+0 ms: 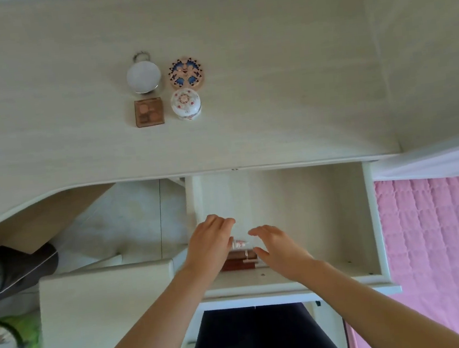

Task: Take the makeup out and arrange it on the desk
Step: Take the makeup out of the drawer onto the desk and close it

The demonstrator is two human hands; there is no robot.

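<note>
Now | drawer point(297, 209): brown tubes point(237, 261), small white tube point(240, 243) inside | left hand point(210, 244), right hand point(279, 250) spread loosely over them

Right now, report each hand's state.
Left hand: open, holding nothing, over the makeup.
Right hand: open, holding nothing.

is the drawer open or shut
Open. The drawer stands pulled out from under the desk, its inside showing; the left hand and right hand reach over tubes lying in it.
</note>
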